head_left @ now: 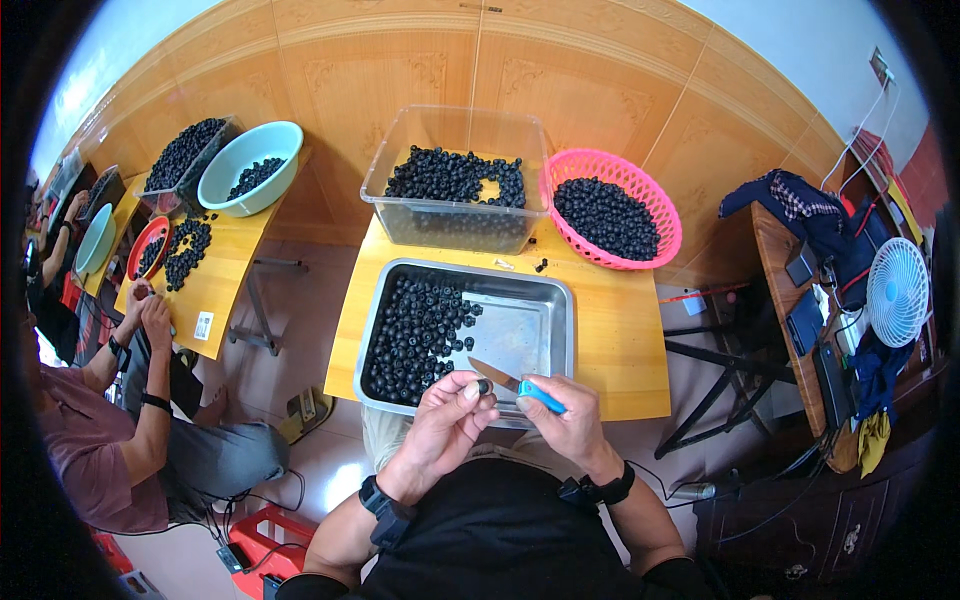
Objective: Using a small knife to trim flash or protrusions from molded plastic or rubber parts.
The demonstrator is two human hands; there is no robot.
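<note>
The left hand [445, 420] pinches a small dark berry [484, 386] between thumb and fingertips, holding it just above the near rim of the metal tray [520, 330]. The right hand [565, 420] has its grip closed around the blue handle of a small knife [515, 385], whose blade points left toward the berry, its tip just beside it. Both hands hover over the near edge of the wooden tabletop [620, 340].

In the tray, a heap of dark berries fills the left half; the right half is bare metal. Beyond it stands a clear plastic tub [455, 195] with more berries, and to its right a pink basket [612, 208] holding another batch.

At far left, another person [130, 430] sits at a separate tabletop [215, 285] bearing a teal bowl [250, 165] and loose berries.
</note>
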